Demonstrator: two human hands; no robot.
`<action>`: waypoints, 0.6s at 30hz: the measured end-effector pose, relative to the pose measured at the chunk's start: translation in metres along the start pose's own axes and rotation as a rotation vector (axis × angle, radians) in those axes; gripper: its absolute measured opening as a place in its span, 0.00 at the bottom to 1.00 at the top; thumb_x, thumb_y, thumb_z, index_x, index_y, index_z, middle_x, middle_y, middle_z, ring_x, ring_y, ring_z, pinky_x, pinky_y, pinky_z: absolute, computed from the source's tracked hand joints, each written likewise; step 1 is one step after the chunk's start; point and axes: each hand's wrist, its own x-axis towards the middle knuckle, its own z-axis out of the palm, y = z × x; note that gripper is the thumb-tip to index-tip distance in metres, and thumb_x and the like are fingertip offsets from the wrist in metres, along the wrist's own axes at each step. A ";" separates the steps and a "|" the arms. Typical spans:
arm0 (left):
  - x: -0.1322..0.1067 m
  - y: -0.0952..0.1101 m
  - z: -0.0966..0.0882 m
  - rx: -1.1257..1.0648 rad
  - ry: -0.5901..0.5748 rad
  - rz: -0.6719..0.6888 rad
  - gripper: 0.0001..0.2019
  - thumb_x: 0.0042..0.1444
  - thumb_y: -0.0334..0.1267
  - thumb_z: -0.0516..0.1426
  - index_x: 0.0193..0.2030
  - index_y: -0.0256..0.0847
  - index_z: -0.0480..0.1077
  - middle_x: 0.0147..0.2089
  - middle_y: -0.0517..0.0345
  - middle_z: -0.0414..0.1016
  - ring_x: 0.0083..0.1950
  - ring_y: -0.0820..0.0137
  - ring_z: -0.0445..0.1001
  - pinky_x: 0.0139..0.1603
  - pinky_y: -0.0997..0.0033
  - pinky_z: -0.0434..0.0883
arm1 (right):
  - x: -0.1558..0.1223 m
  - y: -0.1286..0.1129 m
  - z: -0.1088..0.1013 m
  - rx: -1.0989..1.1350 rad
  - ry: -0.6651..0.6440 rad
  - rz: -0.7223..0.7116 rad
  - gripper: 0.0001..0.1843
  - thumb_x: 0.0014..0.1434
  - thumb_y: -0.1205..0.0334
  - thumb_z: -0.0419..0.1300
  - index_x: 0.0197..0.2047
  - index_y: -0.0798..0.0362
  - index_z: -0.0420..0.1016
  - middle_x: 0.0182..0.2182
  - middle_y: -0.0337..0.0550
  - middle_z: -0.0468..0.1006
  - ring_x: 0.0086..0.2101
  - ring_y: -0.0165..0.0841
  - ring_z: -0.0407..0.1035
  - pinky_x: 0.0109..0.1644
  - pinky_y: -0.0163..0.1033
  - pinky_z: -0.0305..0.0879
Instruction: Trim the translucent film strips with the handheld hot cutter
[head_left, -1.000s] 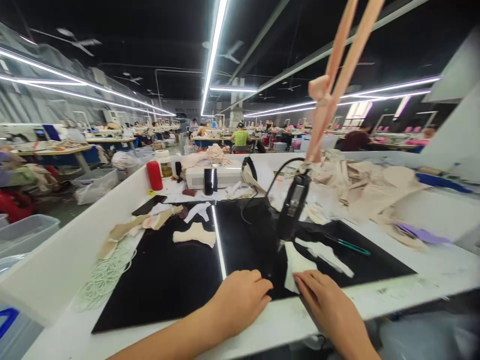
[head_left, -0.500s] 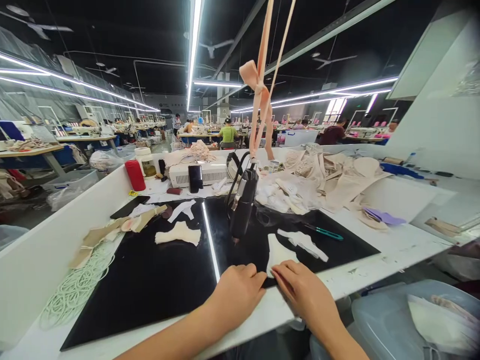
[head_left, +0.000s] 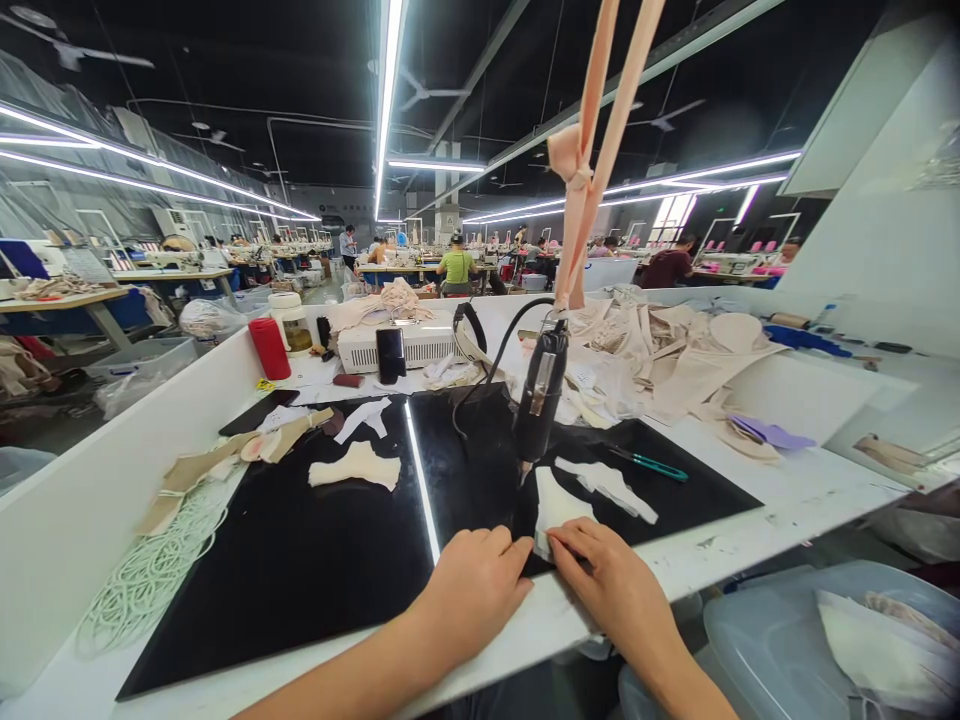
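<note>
My right hand (head_left: 611, 568) is closed, its fingertips pinching the lower edge of a cream fabric piece (head_left: 561, 500) on the black mat (head_left: 300, 570). Close by on the left, my left hand (head_left: 476, 580) has its fingers curled together, their tips at the piece's lower left corner; what lies between them is hidden. A black handheld tool (head_left: 540, 395) with a pointed tip hangs from a peach fabric strap (head_left: 579, 210), just behind the piece. Thin white fabric strips (head_left: 609, 487) lie to its right. Another cream piece (head_left: 356, 467) is farther left.
Teal thread snips (head_left: 649, 463) lie at the mat's right. Pale green cord (head_left: 154, 575) is heaped on the left. Behind are a phone (head_left: 391, 355), a white vented box (head_left: 435, 343), and piled beige fabric (head_left: 675, 345). A plastic bin (head_left: 757, 620) stands right, below the table.
The hanging black tool and its strap have swung to the right, from left of the cream piece to just behind it. My hands have stayed almost in place at the piece's lower edge.
</note>
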 end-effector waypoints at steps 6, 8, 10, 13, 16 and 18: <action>0.001 0.000 0.003 0.018 0.004 0.016 0.23 0.76 0.43 0.58 0.73 0.40 0.65 0.50 0.51 0.79 0.49 0.57 0.82 0.48 0.57 0.79 | 0.001 -0.003 -0.004 0.073 -0.011 0.029 0.17 0.74 0.56 0.55 0.41 0.44 0.86 0.37 0.43 0.85 0.37 0.38 0.82 0.41 0.40 0.77; 0.002 0.000 0.003 0.019 0.000 0.027 0.20 0.77 0.43 0.57 0.71 0.41 0.67 0.48 0.52 0.79 0.47 0.58 0.82 0.47 0.58 0.79 | 0.001 -0.002 -0.003 0.093 -0.005 0.042 0.16 0.73 0.56 0.56 0.41 0.44 0.86 0.38 0.43 0.85 0.37 0.39 0.82 0.42 0.41 0.77; 0.003 0.000 0.002 0.018 -0.005 0.034 0.17 0.77 0.43 0.57 0.67 0.42 0.71 0.47 0.53 0.78 0.46 0.60 0.82 0.46 0.60 0.78 | 0.000 -0.002 -0.002 0.116 0.000 0.054 0.16 0.72 0.56 0.56 0.41 0.45 0.86 0.38 0.44 0.85 0.38 0.40 0.81 0.44 0.43 0.78; 0.004 0.000 0.001 0.014 -0.012 0.031 0.14 0.77 0.43 0.57 0.63 0.43 0.74 0.45 0.53 0.78 0.45 0.61 0.82 0.45 0.62 0.78 | 0.000 -0.001 -0.001 0.159 0.000 0.076 0.16 0.71 0.55 0.56 0.39 0.45 0.86 0.38 0.46 0.85 0.38 0.41 0.81 0.45 0.44 0.77; 0.004 0.001 -0.001 0.004 -0.018 0.019 0.14 0.76 0.43 0.58 0.63 0.43 0.74 0.46 0.53 0.78 0.45 0.61 0.82 0.46 0.63 0.77 | 0.000 0.000 -0.001 0.210 -0.002 0.111 0.15 0.70 0.55 0.57 0.39 0.44 0.86 0.38 0.45 0.85 0.38 0.41 0.81 0.44 0.43 0.76; 0.004 0.002 -0.003 -0.006 -0.023 0.011 0.14 0.76 0.44 0.58 0.63 0.43 0.74 0.46 0.54 0.78 0.45 0.61 0.81 0.46 0.63 0.77 | -0.001 0.000 -0.001 0.248 -0.002 0.145 0.15 0.70 0.54 0.57 0.37 0.44 0.85 0.37 0.44 0.85 0.37 0.40 0.81 0.43 0.42 0.75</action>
